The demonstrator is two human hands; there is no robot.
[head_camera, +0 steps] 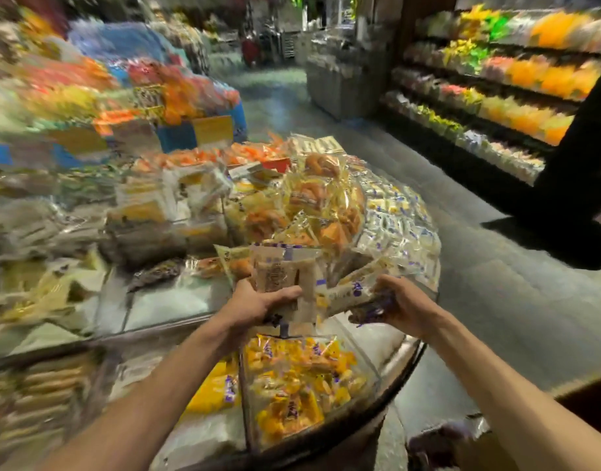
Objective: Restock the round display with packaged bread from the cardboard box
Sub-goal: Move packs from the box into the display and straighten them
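Heavy motion blur smeared the whole view, worst at the left. The wall shelves glowed against a dim floor.

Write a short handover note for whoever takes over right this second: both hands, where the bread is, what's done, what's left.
Left hand grips a pale bread packet.
Right hand grips a bunch of purple-printed packets.
Both are held over the round display, near its front edge.
Done: much of the display is already filled.
Left: set these down, then fetch more from what looks like the cardboard box, blurred, low right.
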